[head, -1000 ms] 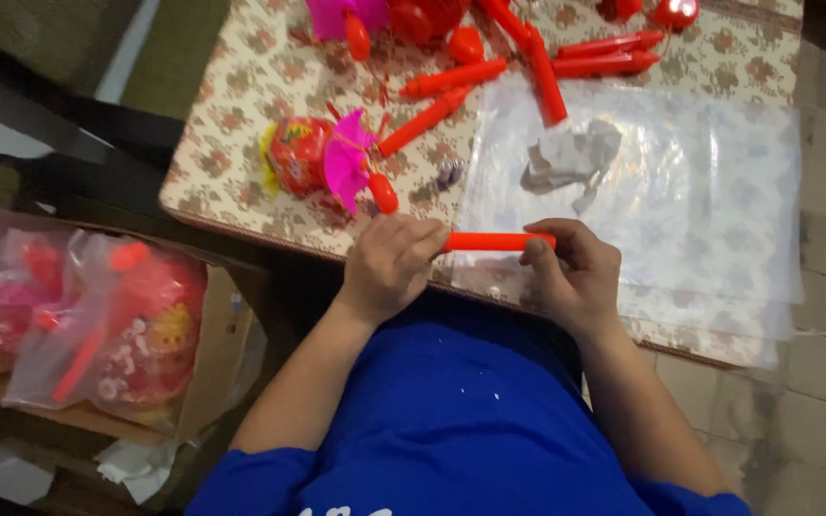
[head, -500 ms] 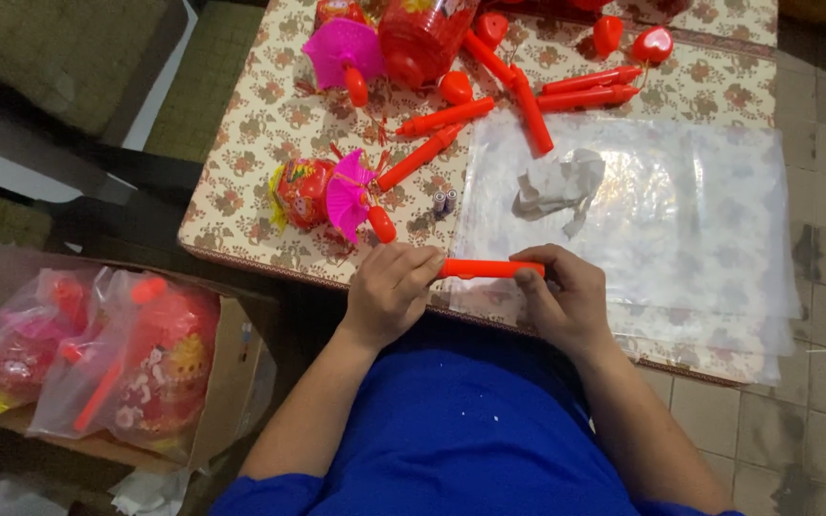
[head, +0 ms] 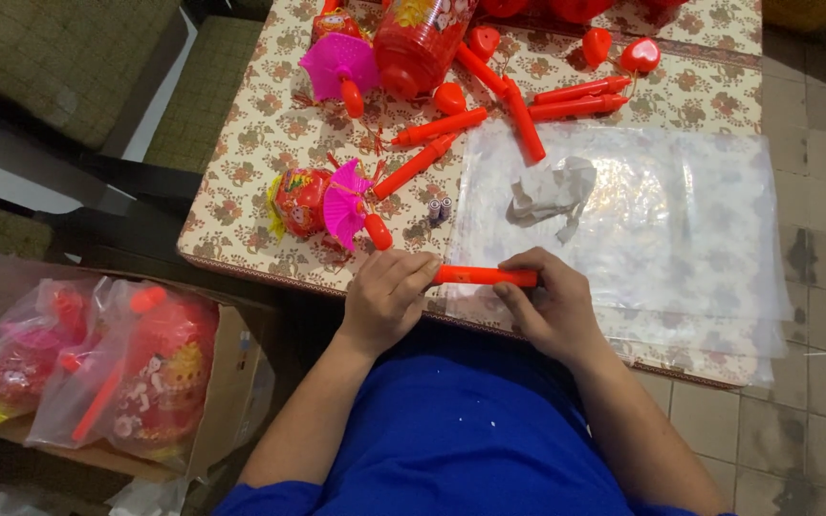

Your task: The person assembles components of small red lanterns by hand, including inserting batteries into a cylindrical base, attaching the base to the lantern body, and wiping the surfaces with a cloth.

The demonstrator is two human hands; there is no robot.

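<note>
While the person in the blue top sits at the near edge of the worktop (head: 241, 162), both hands grip one red plastic stick (head: 486, 276) held level between them. At nine o'clock from the hands, a cardboard box (head: 231, 382) on the floor carries clear bags of red toy lanterns (head: 136, 373). The left hand (head: 386, 298) is curled about the stick's left end, fingers pressed together over it. At twelve o'clock from that hand lies a small red lantern with a pink pleated fan (head: 322, 203), and just beside it, toward one o'clock, two small batteries (head: 439, 210) lie together. The stick spans the worktop's near edge, over the corner of a stack of clear plastic bags (head: 681, 248). The right hand (head: 549, 304) pinches the stick's right end between thumb and fingertips. At twelve o'clock from this hand, a crumpled scrap of clear film (head: 552, 196) lies on the stack. Farther up, several loose red sticks (head: 518, 110) lie scattered near a large red lantern body (head: 418, 43), with red heart-shaped pieces (head: 641, 54) at one o'clock.
</note>
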